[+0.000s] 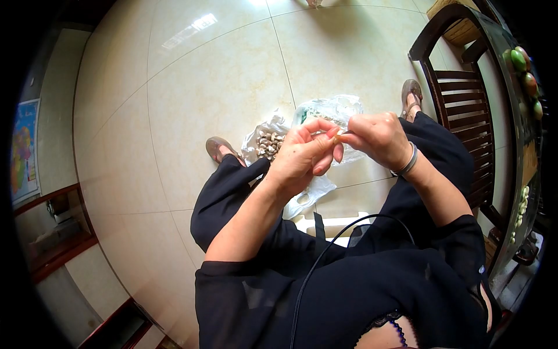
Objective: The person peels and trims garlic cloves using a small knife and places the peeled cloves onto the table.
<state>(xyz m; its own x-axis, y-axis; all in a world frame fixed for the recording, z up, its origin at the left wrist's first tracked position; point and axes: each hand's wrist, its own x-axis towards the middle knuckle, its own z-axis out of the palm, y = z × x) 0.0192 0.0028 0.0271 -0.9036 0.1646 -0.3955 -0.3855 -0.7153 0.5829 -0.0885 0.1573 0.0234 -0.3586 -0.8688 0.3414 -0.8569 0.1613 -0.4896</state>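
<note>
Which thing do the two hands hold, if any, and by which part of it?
A small pale thing seems pinched at the fingertips of the left hand and right hand; which part is too hidden to tell.

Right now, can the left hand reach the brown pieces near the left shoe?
Probably yes: the brown pieces lie uncovered on white plastic, though the left hand may first need to part from the right hand.

From here I see glossy tiles (197,70) at 11 o'clock, crinkly plastic bag (331,106) at 1, wooden chair (464,103) at 2, shiny metal bracelet (413,157).
</note>
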